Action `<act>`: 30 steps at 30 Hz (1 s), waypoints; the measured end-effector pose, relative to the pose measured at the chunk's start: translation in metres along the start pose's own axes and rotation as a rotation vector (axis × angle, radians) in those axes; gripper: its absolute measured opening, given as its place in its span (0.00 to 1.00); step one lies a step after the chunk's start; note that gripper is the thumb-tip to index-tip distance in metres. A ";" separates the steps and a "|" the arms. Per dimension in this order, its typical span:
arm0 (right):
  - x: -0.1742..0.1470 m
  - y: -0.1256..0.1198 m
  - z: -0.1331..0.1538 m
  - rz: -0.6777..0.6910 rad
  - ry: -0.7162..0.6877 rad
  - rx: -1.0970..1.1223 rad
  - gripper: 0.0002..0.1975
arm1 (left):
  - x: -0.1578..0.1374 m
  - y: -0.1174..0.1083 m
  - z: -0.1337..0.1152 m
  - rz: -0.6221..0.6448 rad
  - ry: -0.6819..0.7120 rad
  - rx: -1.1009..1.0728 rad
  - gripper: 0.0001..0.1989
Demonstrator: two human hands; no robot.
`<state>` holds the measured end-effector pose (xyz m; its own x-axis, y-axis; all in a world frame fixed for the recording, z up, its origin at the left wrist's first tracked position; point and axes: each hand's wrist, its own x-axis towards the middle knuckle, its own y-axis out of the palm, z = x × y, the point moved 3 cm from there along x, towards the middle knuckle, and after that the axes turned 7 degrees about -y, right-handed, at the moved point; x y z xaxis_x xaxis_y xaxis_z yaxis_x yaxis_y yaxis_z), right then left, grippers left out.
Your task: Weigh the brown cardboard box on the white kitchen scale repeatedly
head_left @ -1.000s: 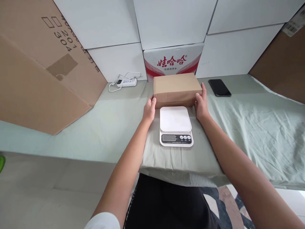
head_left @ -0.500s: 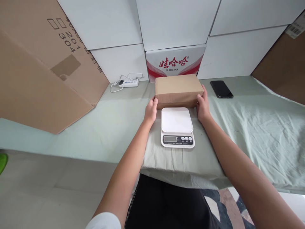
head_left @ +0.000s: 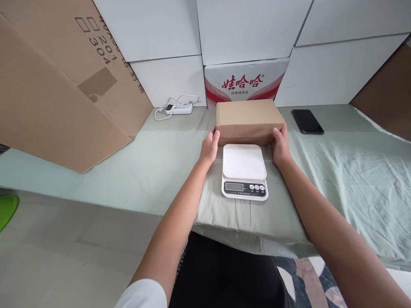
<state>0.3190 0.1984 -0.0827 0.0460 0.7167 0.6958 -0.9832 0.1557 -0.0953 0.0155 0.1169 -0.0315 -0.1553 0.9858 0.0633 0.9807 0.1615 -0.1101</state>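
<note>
A brown cardboard box (head_left: pixel 248 122) is held between both my hands, just behind the scale. My left hand (head_left: pixel 210 146) grips its left end, thumb on the front face. At the right end my right hand (head_left: pixel 280 143) is closed around the corner in the same way. The fingers behind the box are partly hidden. In front of it lies a white kitchen scale (head_left: pixel 244 171) with a bare weighing plate, a blank display and round buttons facing me. I cannot tell whether the box rests on the cloth or is slightly raised.
A black phone (head_left: pixel 307 121) lies at the right, and a white power strip with a cable (head_left: pixel 179 108) at the back left. A large carton (head_left: pixel 64 94) leans on the left. A white and red carton (head_left: pixel 247 83) stands behind, on the green cloth (head_left: pixel 154 171).
The whole view has shifted slightly, so things appear a little further right. My hands keep the same hold on the box, which stays behind the scale.
</note>
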 end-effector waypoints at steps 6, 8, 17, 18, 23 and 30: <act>0.005 0.007 0.023 0.005 0.124 0.013 0.52 | 0.002 0.002 -0.009 0.034 0.097 -0.016 0.36; 0.009 0.007 0.045 0.010 0.077 -0.005 0.53 | 0.000 0.001 -0.018 0.034 0.175 -0.042 0.39; -0.047 -0.014 0.153 -0.025 -0.006 -0.078 0.49 | -0.078 -0.017 -0.030 -0.001 0.285 -0.129 0.46; -0.058 -0.016 0.156 -0.020 -0.002 -0.079 0.48 | -0.089 -0.019 -0.025 0.012 0.266 -0.138 0.44; -0.088 -0.023 0.160 -0.044 0.019 -0.105 0.47 | -0.123 -0.021 -0.011 0.026 0.199 -0.217 0.36; -0.090 -0.021 0.167 -0.063 0.043 -0.185 0.45 | -0.128 -0.023 -0.012 -0.024 0.172 -0.244 0.34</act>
<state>0.3060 0.0166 -0.0243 0.1183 0.7294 0.6738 -0.9292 0.3206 -0.1840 0.0145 -0.0132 -0.0252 -0.1769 0.9564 0.2325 0.9797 0.1486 0.1343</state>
